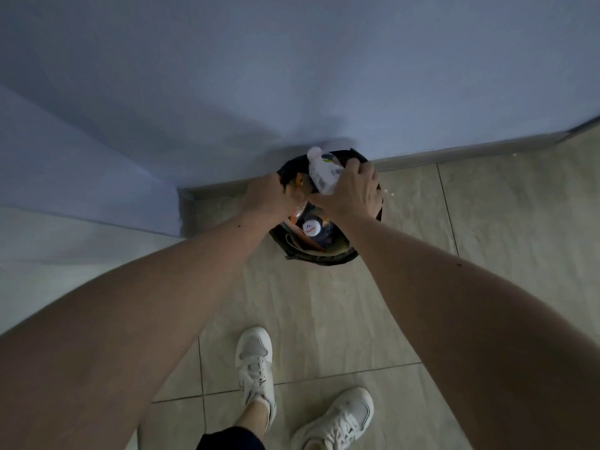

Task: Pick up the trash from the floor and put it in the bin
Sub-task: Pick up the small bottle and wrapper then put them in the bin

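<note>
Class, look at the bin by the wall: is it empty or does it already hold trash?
It holds trash. Inside the bin a capped bottle and orange wrappers show below both hands.

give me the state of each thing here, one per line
right hand: grips the plastic bottle over the bin
plastic bottle: held tilted, cap end up, not yet dropped
left hand: over the bin's rim, grip unclear
bin: open, already holding trash
capped bottle: lying inside the bin
white sneakers: on the tiled floor, facing the bin
</note>
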{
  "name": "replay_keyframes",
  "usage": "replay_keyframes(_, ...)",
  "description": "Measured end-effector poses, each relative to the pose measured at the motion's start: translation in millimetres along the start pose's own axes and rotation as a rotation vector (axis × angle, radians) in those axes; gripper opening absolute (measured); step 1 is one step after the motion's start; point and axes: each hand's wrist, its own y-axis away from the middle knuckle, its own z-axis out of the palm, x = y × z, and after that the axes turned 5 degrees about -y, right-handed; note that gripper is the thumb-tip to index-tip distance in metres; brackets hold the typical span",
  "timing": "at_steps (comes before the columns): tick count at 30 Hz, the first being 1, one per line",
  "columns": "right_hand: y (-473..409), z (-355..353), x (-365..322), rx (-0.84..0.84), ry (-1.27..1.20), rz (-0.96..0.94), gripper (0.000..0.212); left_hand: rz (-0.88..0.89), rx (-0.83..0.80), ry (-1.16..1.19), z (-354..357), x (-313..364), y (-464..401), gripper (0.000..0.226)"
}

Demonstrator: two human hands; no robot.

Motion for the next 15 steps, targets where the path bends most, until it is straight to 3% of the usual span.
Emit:
replay_keyframes(5, 2.4, -0.7, 1.9, 0.002, 0.000, -0.008, 0.071, 0.027, -0.047, -0.007, 3.8, -5.0, -7.4, 0.026)
replay_keyframes(11, 19.3, -28.1, 16.6, -0.008, -0.007, -0.004, 0.043, 0.092, -0.107, -0.144, -14.4, 10.0, 3.3, 0.021)
replay_keyframes(14, 32.1, -53.0, 32.0, -0.040, -0.019, 0.057, 0.039, 0.140, -0.155, -0.208, -24.7, 32.3, 15.4, 0.010)
replay_keyframes(15, 37.1, -61.4, 38.8, -0.041, -0.024, 0.077, 0.039, 0.159, -0.167, -0.225, -27.2, 42.2, 20.4, 0.016)
